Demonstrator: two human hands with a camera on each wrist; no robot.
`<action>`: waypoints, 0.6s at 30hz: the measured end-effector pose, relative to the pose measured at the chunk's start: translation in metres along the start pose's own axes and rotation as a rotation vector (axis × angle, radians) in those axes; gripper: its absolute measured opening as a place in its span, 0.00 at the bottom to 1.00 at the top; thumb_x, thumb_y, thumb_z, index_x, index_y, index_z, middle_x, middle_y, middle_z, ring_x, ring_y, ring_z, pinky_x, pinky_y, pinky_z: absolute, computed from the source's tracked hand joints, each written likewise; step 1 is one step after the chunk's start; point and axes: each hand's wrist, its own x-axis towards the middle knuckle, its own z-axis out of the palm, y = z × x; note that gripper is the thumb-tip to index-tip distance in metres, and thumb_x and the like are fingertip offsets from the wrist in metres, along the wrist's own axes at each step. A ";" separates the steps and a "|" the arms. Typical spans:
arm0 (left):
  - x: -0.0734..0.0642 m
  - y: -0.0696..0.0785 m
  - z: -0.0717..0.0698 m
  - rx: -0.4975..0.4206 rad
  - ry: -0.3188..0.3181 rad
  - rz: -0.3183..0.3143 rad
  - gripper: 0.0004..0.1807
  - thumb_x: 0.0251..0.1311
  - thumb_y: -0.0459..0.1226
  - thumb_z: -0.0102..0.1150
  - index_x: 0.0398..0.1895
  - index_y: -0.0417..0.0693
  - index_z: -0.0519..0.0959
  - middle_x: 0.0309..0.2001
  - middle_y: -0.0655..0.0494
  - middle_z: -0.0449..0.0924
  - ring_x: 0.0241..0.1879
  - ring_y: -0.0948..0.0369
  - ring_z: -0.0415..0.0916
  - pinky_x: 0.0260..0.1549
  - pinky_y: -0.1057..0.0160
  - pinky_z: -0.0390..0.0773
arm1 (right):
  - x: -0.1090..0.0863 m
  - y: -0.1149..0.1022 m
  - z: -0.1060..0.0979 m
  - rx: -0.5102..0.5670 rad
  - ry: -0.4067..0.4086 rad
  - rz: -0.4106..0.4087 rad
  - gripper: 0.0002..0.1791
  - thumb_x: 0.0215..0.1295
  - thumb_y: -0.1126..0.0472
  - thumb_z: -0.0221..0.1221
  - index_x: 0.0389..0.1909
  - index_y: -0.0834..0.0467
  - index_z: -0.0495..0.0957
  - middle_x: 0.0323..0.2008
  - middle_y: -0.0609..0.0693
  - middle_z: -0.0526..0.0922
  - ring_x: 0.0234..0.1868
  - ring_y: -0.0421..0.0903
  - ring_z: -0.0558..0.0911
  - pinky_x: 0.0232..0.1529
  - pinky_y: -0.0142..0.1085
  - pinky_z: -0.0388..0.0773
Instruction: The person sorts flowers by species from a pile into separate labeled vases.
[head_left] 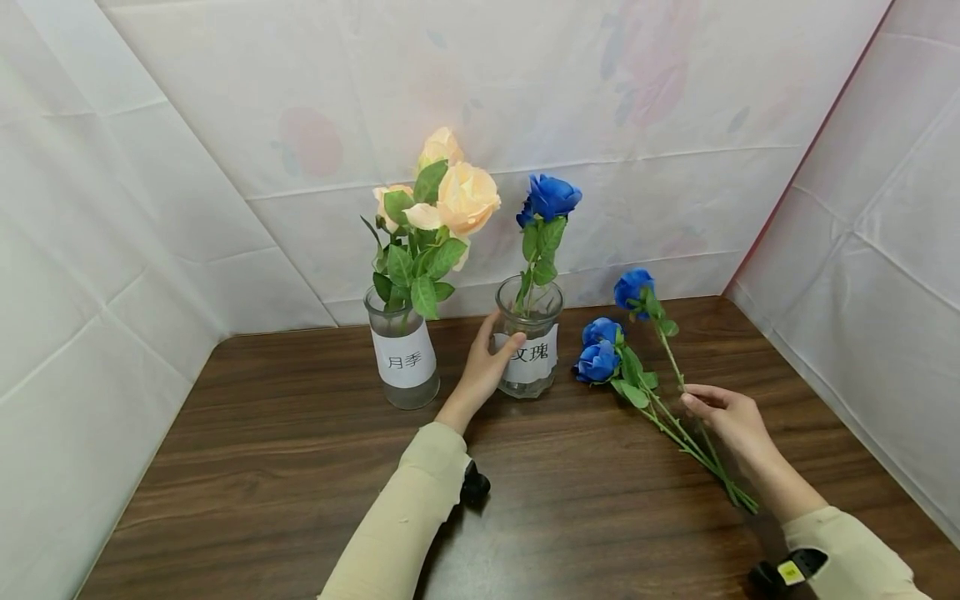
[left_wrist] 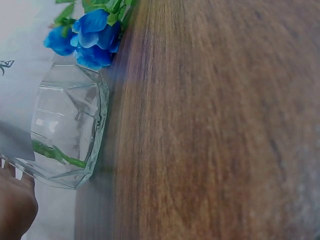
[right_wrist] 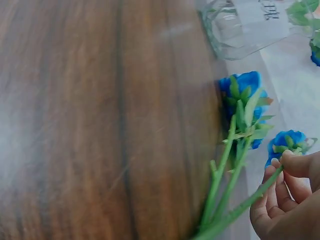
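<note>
My left hand grips a glass vase from its left side, the thumb over the edge of its white paper label. Blue roses stand upright in that vase, and in the left wrist view a green stem shows through its faceted base. On the right, my right hand pinches the green stem of a single blue rose between thumb and fingers. Two more blue roses lie beside it on the table, their stems crossing the held stem near the lower ends.
Left of the gripped vase stands another labelled glass vase with several peach roses. Both vases are on a dark wooden table, near its back edge. White cloth hangs behind and along both sides.
</note>
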 end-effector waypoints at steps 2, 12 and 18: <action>0.000 0.000 0.000 0.002 0.000 0.000 0.47 0.65 0.62 0.54 0.79 0.52 0.50 0.75 0.48 0.53 0.76 0.53 0.46 0.72 0.51 0.50 | -0.002 -0.004 -0.002 -0.003 0.014 -0.002 0.33 0.73 0.46 0.56 0.65 0.69 0.70 0.53 0.59 0.80 0.37 0.32 0.77 0.38 0.30 0.78; 0.000 -0.002 0.000 0.006 -0.006 -0.003 0.46 0.66 0.61 0.54 0.79 0.52 0.50 0.75 0.49 0.53 0.75 0.53 0.47 0.72 0.52 0.50 | -0.008 -0.030 -0.007 0.090 0.135 -0.052 0.33 0.69 0.43 0.60 0.63 0.63 0.74 0.43 0.29 0.75 0.40 0.31 0.75 0.39 0.28 0.75; 0.001 -0.001 -0.001 0.009 -0.002 0.017 0.43 0.68 0.58 0.54 0.78 0.52 0.52 0.74 0.49 0.55 0.75 0.55 0.49 0.72 0.53 0.50 | -0.006 -0.051 0.003 0.327 0.216 -0.166 0.13 0.67 0.54 0.65 0.49 0.53 0.84 0.38 0.27 0.81 0.40 0.30 0.78 0.40 0.22 0.75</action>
